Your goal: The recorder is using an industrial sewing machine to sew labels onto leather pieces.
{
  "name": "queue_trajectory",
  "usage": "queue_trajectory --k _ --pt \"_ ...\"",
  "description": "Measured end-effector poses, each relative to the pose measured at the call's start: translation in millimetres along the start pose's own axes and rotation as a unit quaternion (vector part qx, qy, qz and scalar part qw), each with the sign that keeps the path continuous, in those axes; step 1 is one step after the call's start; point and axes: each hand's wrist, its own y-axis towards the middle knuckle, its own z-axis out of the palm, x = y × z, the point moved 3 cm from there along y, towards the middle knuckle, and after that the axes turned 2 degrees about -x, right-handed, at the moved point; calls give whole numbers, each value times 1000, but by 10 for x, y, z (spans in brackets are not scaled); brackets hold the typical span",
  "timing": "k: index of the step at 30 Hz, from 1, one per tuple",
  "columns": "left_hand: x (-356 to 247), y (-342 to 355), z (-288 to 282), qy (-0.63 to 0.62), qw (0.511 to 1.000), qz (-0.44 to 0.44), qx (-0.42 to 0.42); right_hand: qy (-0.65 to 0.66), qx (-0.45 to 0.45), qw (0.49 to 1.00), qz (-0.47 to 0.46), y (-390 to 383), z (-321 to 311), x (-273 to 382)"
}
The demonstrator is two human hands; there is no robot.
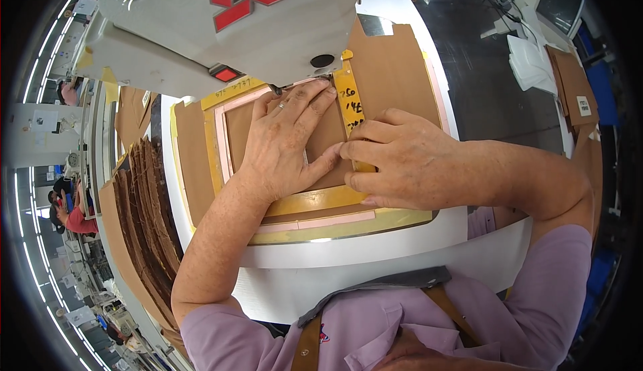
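Note:
My left hand [284, 133] lies open on a brown panel [244, 146] set inside a yellow template frame [295, 203] with pink strips, its fingertips just under the sewing machine head [214, 42], beside the presser foot [276, 88]. My right hand [402, 160] has its fingers curled over the right bar of the frame, which bears handwritten marks, near my left thumb. The frame rests on a larger brown sheet [382, 56] over a white work surface [449, 230]. The needle point is hidden.
A stack of brown panels [140, 207] stands at the left. More brown pieces [573, 86], white pads [529, 63] and cables [506, 6] are at the right. Co-workers [77, 210] sit in the background at the far left among other machines.

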Motion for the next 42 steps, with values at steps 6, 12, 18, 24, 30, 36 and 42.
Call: queue_trajectory --k 6,12,18,24,30,36,42 --pt "-23 6 3 14 1000 -10 9 13 46 999 26 -2 7 -9" --pt "-89 28 -91 71 997 -17 9 19 30 999 39 -4 35 -36" --pt "-169 -73 -87 -13 1000 2 -7 -25 -19 999 38 7 43 -106" --pt "-90 -45 -30 -36 999 -23 -8 -38 -7 998 57 21 39 -189" --pt "-93 -10 2 -37 998 -49 -29 -60 -9 996 64 17 58 -260" --pt "-44 -113 -102 -55 998 -24 -10 -56 10 994 90 4 49 -356" --pt "-3 -17 -74 -81 996 -25 -29 -79 20 989 123 37 -33 -471"
